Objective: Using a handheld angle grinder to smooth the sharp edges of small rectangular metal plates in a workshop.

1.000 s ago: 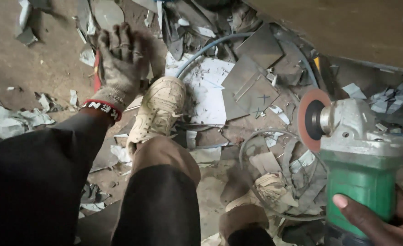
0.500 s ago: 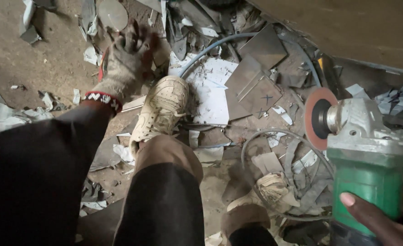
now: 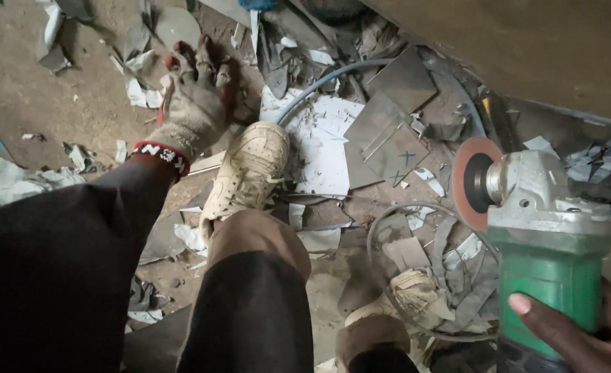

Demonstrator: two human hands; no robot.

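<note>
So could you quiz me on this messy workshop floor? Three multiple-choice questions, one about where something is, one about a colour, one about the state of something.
1. Where does the pale shoe stand?
A. On the scrap-strewn floor, between the two hands
B. On top of the grinder
C. Inside a box

2. What colour is the body of the angle grinder?
A. Yellow
B. Green
C. Blue

3. What is the state of the left hand?
A. Bare and gripping the grinder
B. Gloved and reaching down to the scraps on the floor
C. Resting on the knee

Answers:
1. A: the shoe stands on the littered floor, beside a white sheet, with the gloved hand to its left and the grinder to its right.
2. B: the housing in the right hand is green under a grey metal head.
3. B: it wears a worn work glove and stretches to the debris.
</note>
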